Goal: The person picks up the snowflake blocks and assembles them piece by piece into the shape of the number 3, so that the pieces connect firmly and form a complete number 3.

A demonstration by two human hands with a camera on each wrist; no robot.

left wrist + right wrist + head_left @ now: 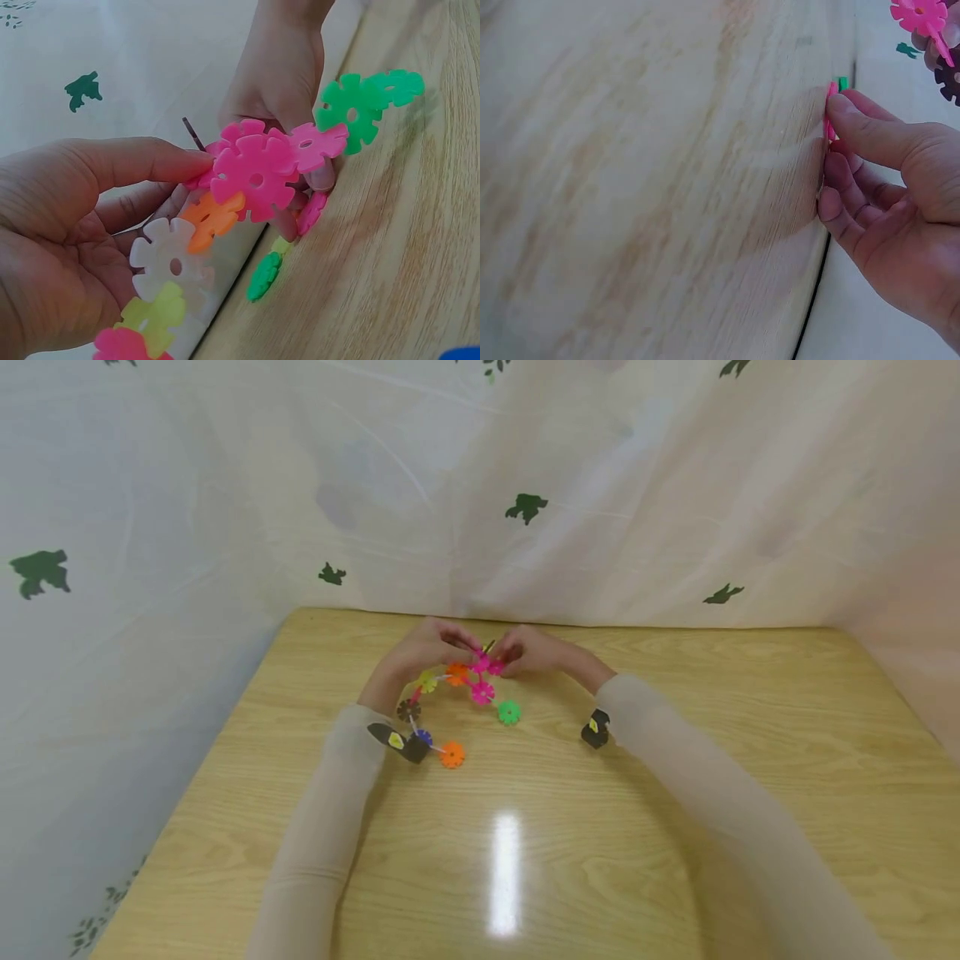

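My left hand (429, 647) pinches a chain of slotted plastic snowflake discs by its pink discs (255, 180). From there the chain curves round through an orange disc (457, 673), a yellow disc (427, 682), a brown disc (408, 710) and a blue disc (424, 738) to another orange disc (452, 754). A short branch runs by a pink disc (482, 693) to a green disc (509, 712). Close beside it, my right hand (532, 650) pinches a pink disc (831, 112) between thumb and fingers, low against the tabletop; a green piece (843, 83) shows just behind.
The wooden table (600, 852) stretches out on both sides and in front of the hands. A pale curtain (420, 485) with green bird shapes hangs directly behind its far edge. Black wrist cameras (596, 729) sit on both sleeves.
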